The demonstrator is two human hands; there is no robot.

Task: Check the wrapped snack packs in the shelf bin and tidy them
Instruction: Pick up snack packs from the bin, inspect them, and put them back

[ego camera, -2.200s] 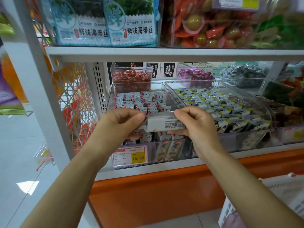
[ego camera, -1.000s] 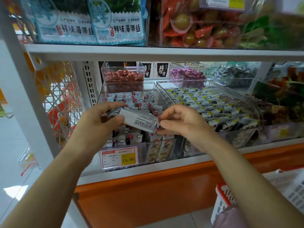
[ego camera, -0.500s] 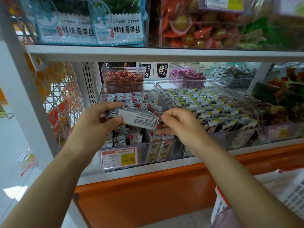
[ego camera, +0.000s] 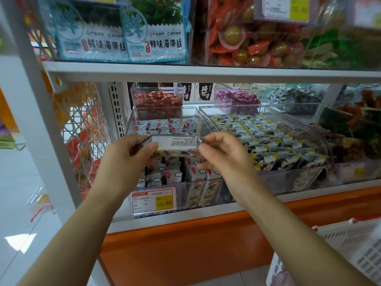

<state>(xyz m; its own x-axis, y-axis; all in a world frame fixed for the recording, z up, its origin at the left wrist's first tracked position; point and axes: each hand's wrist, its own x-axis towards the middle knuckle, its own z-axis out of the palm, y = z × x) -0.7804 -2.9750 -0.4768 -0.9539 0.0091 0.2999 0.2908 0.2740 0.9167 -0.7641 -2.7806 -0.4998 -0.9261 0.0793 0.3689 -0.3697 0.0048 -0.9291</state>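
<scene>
At nine o'clock in the view a white wire mesh rack (ego camera: 82, 141) hangs on the shelf upright, with orange and red goods blurred behind it. Just to its right, the left hand (ego camera: 125, 159) comes up from seven o'clock and pinches the left end of a wrapped snack pack (ego camera: 175, 144) between its thumb and curled fingers. The pack lies level at the middle of the view, and its pale side with fine black print faces the camera. It is held over the front half of the clear shelf bin (ego camera: 129, 123). The bin holds rows of like packs (ego camera: 160, 126) in white wrappers with red dots and cloud shapes. I cannot tell whether the held pack touches those beneath it.

At six o'clock of the pack, a price tag (ego camera: 153, 201) reading 15.80 sits on the bin's front. At twelve o'clock, behind the bin, a smaller clear box (ego camera: 157, 102) holds red-wrapped sweets.

The right hand (ego camera: 224, 157) reaches in from five o'clock and pinches the pack's right end between thumb and forefinger, with the other fingers curled below.

At three o'clock, touching the first bin, a second clear bin (ego camera: 321, 141) holds packs with yellow corners. A white slotted basket (ego camera: 350, 250) sits at four o'clock, below the shelf.
</scene>
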